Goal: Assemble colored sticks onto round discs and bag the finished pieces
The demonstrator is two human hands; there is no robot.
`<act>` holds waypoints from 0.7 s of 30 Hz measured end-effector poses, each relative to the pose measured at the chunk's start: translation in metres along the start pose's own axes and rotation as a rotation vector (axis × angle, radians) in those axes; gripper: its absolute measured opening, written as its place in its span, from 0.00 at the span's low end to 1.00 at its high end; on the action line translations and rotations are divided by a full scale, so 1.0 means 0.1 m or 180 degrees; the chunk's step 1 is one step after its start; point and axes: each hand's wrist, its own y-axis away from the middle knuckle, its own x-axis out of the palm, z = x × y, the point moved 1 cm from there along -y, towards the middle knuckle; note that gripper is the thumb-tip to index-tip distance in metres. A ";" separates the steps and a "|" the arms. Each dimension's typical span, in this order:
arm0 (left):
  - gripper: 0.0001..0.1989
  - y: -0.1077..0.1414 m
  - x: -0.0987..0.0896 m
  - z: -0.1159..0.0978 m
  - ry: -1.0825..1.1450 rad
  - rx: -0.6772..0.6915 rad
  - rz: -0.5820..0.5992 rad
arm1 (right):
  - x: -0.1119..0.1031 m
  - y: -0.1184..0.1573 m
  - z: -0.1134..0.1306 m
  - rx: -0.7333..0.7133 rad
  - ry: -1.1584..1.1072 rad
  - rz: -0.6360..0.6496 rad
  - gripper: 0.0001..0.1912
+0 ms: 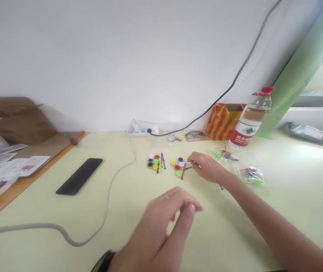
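My right hand reaches over the table, its fingertips pinched on a thin white plastic arrow. Just left of those fingertips lies a group of small round discs: yellow, blue, red, white and green. A red arrow and a blue arrow lie beside them. Farther left is a second cluster of coloured discs, with several arrows lined up along its right side. Nearer to me, my left hand hovers with curled fingers and thumb drawn together; nothing shows in it.
Plastic bags of coloured parts lie to the right, near a large water bottle and a striped bag. A power strip sits by the wall. A grey cable and a black slab lie left.
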 end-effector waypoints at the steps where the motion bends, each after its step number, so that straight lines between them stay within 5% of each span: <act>1: 0.14 -0.13 0.09 0.06 -0.0096 0.0022 0.0179 | 0.00 -0.01 0.00 -0.0003 -0.0023 0.0021 0.14; 3: 0.17 -0.36 0.27 0.23 -0.0344 0.0101 0.0514 | 0.01 -0.02 0.00 -0.0006 -0.0037 0.0040 0.14; 8: 0.18 -0.59 0.54 0.63 -0.0855 0.0156 0.0679 | 0.02 -0.03 0.04 0.0051 0.0095 0.0116 0.13; 21: 0.21 -0.72 0.63 0.97 -0.0945 0.0190 0.0177 | -0.12 0.10 0.16 0.0414 0.0247 0.0240 0.11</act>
